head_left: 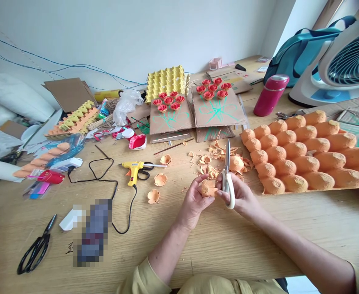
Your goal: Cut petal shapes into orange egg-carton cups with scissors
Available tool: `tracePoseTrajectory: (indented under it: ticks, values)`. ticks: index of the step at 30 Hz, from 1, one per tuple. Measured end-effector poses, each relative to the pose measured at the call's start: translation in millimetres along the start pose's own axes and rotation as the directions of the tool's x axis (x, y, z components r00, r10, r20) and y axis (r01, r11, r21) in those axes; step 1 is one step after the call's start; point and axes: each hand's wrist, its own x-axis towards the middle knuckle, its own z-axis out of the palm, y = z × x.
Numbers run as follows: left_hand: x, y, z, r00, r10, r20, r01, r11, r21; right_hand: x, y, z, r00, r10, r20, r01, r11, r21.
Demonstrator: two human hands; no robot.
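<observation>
My left hand (194, 201) is closed round an orange egg-carton cup (208, 188), holding it just above the table. In my right hand (240, 195) is a pair of scissors (229, 190) with white handles, its blades pointing up and away from me. The fingertips of my right hand come close to the cup, and whether they touch it I cannot tell. Orange carton scraps (210, 169) lie on the wood just beyond my hands. To the left sit three cut flower-shaped cups, the nearest one (153, 197) opened into petals.
A large orange egg tray (305, 157) lies at right. A yellow glue gun (133, 170) with its black cord is on the left, black scissors (37, 249) nearer me. Cardboard panels (173, 118) with red flowers stand behind. A pink bottle (270, 96) and a fan (335, 69) are at back right.
</observation>
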Motion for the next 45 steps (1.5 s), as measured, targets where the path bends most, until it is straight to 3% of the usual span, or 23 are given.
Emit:
tracePoseTrajectory:
  ticks: [7, 15, 25, 36, 45]
  values:
    - [0, 5, -1.3, 0.988, 0.114, -0.101, -0.108, 0.992, 0.065, -1, -6, -4, 0.998, 0.004, 0.063, 0.004, 0.992, -0.125]
    - [-2, 19, -7.7, 0.959, 0.203, -0.196, -0.198, 0.979, 0.045, 0, -12, -3, 0.962, 0.095, 0.255, -0.014, 0.954, -0.300]
    - [-3, 19, -8.5, 0.948, 0.255, -0.189, -0.256, 0.966, 0.018, -2, -12, 0, 0.927, 0.118, 0.355, 0.038, 0.914, -0.404]
    - [-3, 17, -10.1, 0.915, 0.375, -0.150, -0.329, 0.907, 0.264, -3, -12, 0, 0.925, 0.098, 0.368, 0.090, 0.883, -0.462]
    - [-6, 12, -6.9, 0.907, 0.406, -0.113, -0.353, 0.878, 0.322, -3, -11, -2, 0.916, 0.058, 0.397, 0.153, 0.863, -0.481]
